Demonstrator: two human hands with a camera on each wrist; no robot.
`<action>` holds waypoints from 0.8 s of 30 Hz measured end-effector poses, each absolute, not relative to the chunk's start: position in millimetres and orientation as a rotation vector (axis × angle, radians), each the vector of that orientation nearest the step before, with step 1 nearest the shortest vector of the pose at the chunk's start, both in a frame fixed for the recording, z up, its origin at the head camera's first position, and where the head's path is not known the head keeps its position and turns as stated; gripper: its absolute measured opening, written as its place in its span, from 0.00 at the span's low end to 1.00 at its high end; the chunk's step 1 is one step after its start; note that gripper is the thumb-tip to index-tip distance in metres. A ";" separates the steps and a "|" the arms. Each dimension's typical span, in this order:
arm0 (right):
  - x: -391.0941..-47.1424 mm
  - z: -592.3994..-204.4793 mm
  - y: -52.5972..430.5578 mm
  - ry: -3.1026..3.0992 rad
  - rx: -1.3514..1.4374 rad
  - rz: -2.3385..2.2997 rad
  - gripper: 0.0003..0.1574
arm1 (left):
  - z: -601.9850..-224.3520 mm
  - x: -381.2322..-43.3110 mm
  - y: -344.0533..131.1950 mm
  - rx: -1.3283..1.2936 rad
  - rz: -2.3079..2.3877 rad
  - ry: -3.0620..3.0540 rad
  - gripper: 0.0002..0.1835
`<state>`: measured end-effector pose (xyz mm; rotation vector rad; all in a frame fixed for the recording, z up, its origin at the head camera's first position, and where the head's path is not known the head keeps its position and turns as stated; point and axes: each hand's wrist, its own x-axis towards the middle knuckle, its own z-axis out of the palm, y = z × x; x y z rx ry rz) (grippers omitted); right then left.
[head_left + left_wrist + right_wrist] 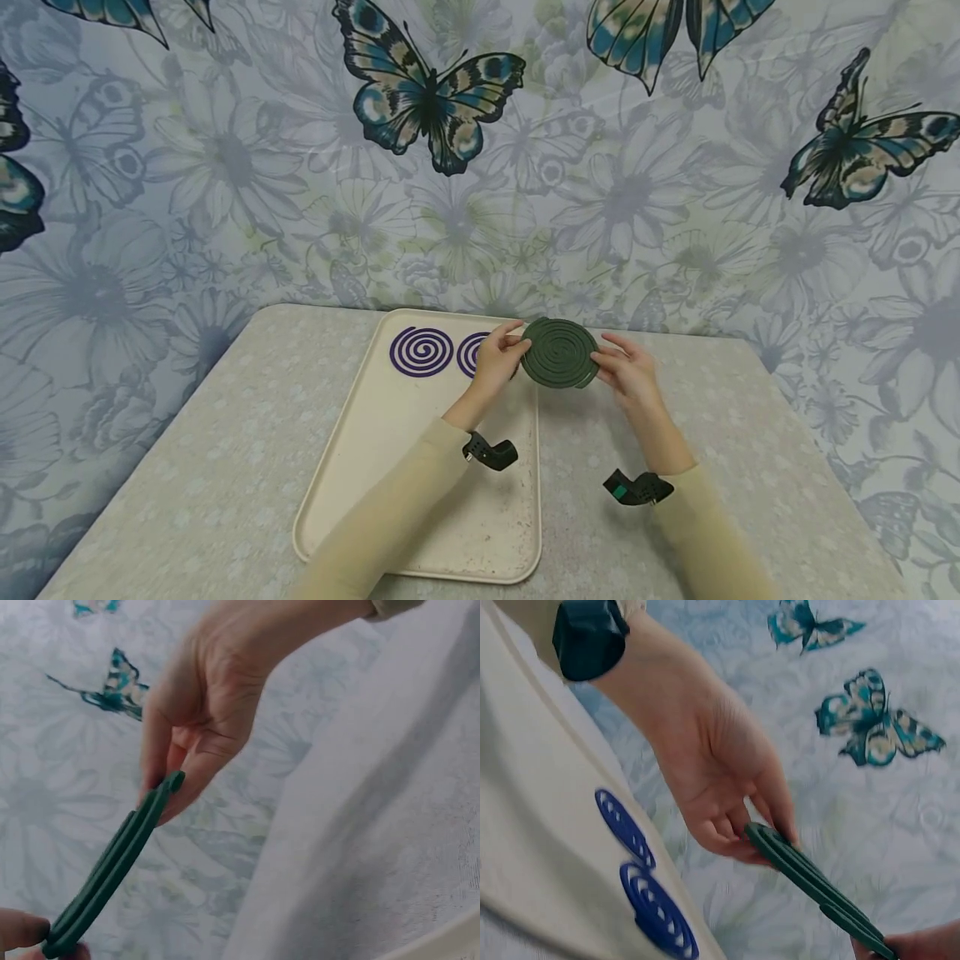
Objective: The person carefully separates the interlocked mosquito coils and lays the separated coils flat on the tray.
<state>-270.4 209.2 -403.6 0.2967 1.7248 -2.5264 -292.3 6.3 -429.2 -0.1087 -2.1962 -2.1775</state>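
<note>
Both hands hold a stack of dark green mosquito coils by its edges, above the tray's far right corner. My left hand pinches the left edge between thumb and fingers. On the opposite edge, my right hand grips with thumb and fingertips. Seen nearly edge-on in the left wrist view, the green coils show stacked layers. Two purple spiral coils lie flat at the tray's far end: the left one is in full view, while the left hand partly covers the other purple coil.
A cream tray lies on the table, its near right part speckled with small dark crumbs. The table has a pale patterned cover. Behind it hangs a butterfly-and-flower cloth. Each wrist wears a black camera mount.
</note>
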 end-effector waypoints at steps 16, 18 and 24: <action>-231.0 -369.4 151.1 1.533 -0.053 -2.526 0.28 | -384.2 -250.2 -67.4 -0.154 -2.389 -2.000 0.23; -226.4 -366.8 147.0 1.546 -0.107 -2.493 0.33 | -380.4 -245.5 -72.3 -0.149 -2.376 -1.997 0.23; -217.9 -362.8 139.3 1.694 -0.175 -2.378 0.42 | -375.7 -237.3 -78.3 -0.149 -2.306 -2.041 0.23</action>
